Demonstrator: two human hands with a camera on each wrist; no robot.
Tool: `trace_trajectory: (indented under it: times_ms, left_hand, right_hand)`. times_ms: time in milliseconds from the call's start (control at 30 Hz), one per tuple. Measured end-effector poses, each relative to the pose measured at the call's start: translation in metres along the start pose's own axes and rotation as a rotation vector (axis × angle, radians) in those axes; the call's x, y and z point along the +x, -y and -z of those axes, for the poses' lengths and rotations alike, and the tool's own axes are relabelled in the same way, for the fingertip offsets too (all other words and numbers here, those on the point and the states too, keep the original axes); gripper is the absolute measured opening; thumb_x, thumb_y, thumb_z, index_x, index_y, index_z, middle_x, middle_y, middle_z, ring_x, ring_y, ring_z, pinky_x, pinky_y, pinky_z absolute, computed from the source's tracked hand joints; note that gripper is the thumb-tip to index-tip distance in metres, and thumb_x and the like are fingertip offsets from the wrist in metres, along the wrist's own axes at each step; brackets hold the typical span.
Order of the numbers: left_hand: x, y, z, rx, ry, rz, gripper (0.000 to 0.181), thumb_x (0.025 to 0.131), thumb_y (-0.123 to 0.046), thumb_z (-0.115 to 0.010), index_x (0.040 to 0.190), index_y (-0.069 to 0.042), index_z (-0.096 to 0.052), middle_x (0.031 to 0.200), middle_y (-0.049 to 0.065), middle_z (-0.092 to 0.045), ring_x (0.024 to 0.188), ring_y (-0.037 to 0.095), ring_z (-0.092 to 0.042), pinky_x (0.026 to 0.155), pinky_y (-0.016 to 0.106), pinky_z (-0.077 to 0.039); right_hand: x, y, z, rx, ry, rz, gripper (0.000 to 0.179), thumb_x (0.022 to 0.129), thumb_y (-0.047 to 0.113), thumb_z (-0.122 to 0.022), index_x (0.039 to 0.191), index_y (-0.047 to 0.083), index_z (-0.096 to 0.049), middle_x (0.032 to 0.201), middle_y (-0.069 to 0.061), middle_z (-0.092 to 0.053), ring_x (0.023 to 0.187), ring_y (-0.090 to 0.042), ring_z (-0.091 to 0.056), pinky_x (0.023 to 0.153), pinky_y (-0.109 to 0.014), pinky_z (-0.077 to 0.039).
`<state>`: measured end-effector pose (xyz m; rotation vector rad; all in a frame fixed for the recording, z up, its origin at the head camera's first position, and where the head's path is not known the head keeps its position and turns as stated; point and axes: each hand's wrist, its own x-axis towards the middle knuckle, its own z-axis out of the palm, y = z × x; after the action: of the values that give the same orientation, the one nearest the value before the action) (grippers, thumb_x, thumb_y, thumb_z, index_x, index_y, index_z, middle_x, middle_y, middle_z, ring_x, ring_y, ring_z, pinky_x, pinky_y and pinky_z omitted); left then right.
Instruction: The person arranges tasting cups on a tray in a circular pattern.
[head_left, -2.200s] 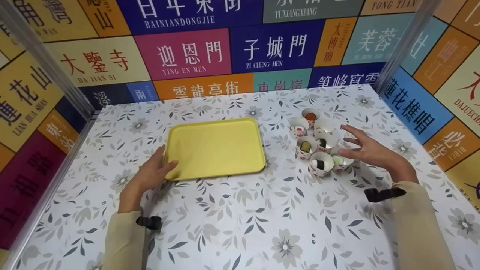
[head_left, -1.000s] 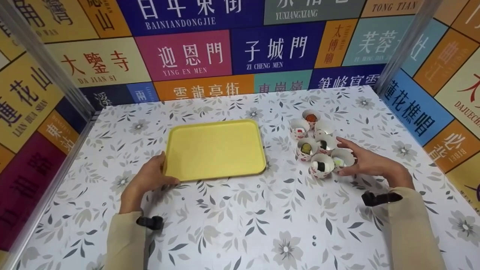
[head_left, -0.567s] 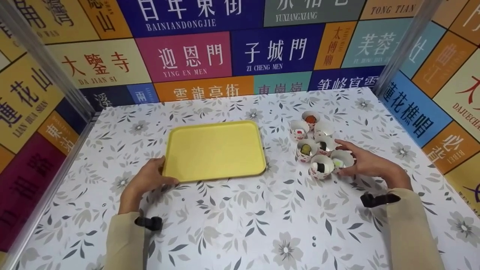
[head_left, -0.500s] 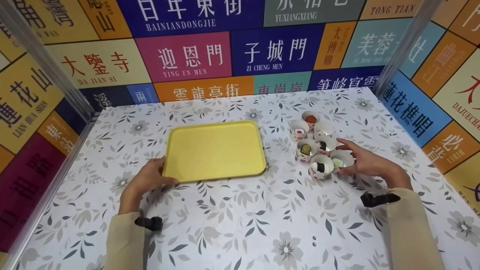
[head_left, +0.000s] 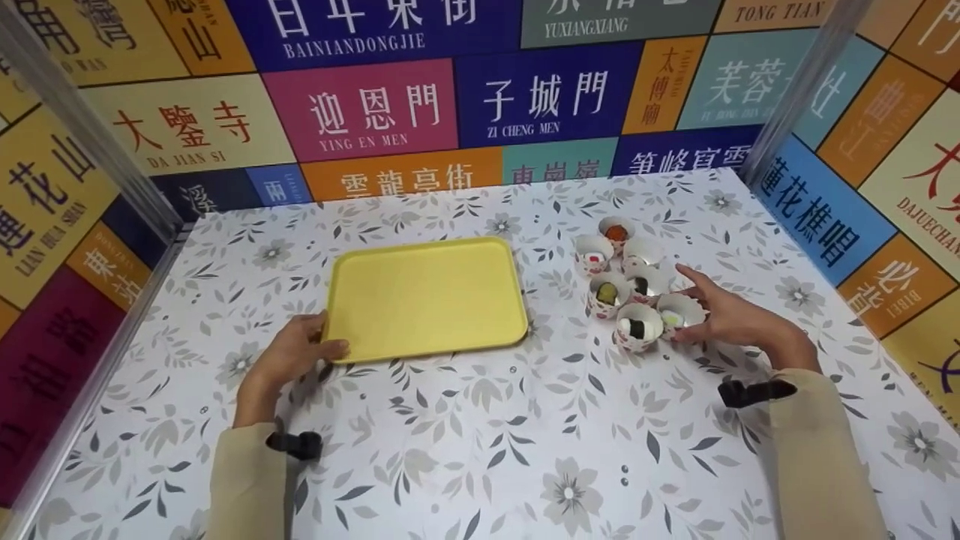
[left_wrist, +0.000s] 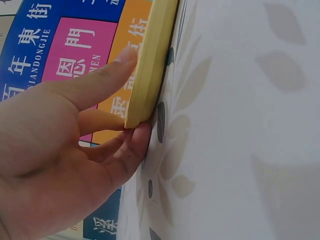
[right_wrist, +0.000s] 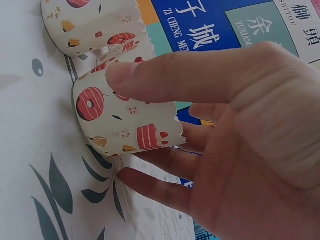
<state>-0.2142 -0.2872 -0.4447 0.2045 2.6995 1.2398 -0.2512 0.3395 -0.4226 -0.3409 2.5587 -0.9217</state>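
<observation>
My left hand (head_left: 291, 351) grips the near left corner of a yellow tray (head_left: 427, 300), which lies flat on the table. In the left wrist view the thumb lies along the tray's edge (left_wrist: 152, 65) and the fingertips are at its underside. My right hand (head_left: 739, 319) is at the rightmost paper cup (head_left: 684, 307), which holds a white and green piece. In the right wrist view the thumb rests against this cup's printed wall (right_wrist: 137, 112), while the other fingers spread loosely behind it. The index finger points away from the cup in the head view.
Several more printed paper cups stand close together: one with a black-banded white piece (head_left: 636, 330), one with a green piece (head_left: 607, 292), one with an orange piece (head_left: 616, 232). The table (head_left: 480, 450) has a floral cover. Sign-patterned walls (head_left: 360, 112) enclose the back and sides.
My right hand has come down to the rightmost cup, and its index finger has since lifted away. My left thumb has shifted from the tray's front edge onto its corner. The view has shifted slightly.
</observation>
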Motion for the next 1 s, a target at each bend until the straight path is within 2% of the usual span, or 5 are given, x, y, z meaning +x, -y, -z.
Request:
trace_trajectory:
  times_ms: [100, 233, 567, 767, 1000]
  left_hand:
    - [0.0, -0.001, 0.0, 0.016, -0.009, 0.047, 0.046, 0.097, -0.007, -0.059, 0.139, 0.009, -0.052, 0.124, 0.029, -0.061, 0.096, 0.027, -0.062, 0.079, 0.028, -0.049]
    - [0.002, 0.001, 0.0, 0.047, -0.028, 0.006, 0.048, 0.092, 0.005, -0.049, 0.141, 0.01, -0.049, 0.125, 0.03, -0.057, 0.096, 0.029, -0.06, 0.074, 0.024, -0.046]
    - [0.001, 0.001, -0.002, 0.105, -0.047, 0.029, 0.057, 0.091, 0.004, -0.048, 0.147, 0.009, -0.036, 0.142, 0.035, -0.048, 0.105, 0.035, -0.058, 0.084, 0.036, -0.047]
    - [0.001, 0.001, -0.002, 0.114, -0.055, -0.015, 0.05, 0.096, 0.004, -0.046, 0.146, 0.007, -0.041, 0.13, 0.03, -0.06, 0.072, 0.02, -0.055, 0.061, 0.027, -0.043]
    - [0.002, -0.001, 0.001, 0.134, -0.075, -0.004, 0.049, 0.093, 0.005, -0.047, 0.142, 0.008, -0.049, 0.118, 0.027, -0.062, 0.078, 0.023, -0.056, 0.067, 0.029, -0.044]
  right_hand:
    - [0.001, 0.002, 0.001, -0.005, -0.005, -0.008, 0.12, 0.084, 0.033, -0.081, 0.161, 0.017, 0.01, 0.156, -0.037, -0.022, 0.141, -0.064, -0.018, 0.11, -0.076, -0.02]
    - [-0.001, 0.001, 0.0, 0.009, -0.011, -0.011, 0.122, 0.083, 0.033, -0.081, 0.16, 0.017, 0.012, 0.156, -0.038, -0.022, 0.142, -0.063, -0.018, 0.111, -0.075, -0.019]
    - [-0.005, 0.0, 0.001, 0.026, -0.023, -0.019, 0.12, 0.083, 0.036, -0.081, 0.16, 0.013, 0.008, 0.156, -0.038, -0.023, 0.142, -0.063, -0.018, 0.11, -0.075, -0.021]
    - [-0.009, 0.004, 0.008, 0.038, -0.04, -0.011, 0.099, 0.086, 0.032, -0.078, 0.157, 0.007, -0.013, 0.155, -0.036, -0.026, 0.142, -0.058, -0.025, 0.11, -0.069, -0.031]
    - [-0.014, 0.01, 0.013, -0.005, -0.076, 0.012, 0.078, 0.09, 0.035, -0.074, 0.148, 0.004, -0.032, 0.155, -0.03, -0.029, 0.144, -0.058, -0.02, 0.114, -0.069, -0.024]
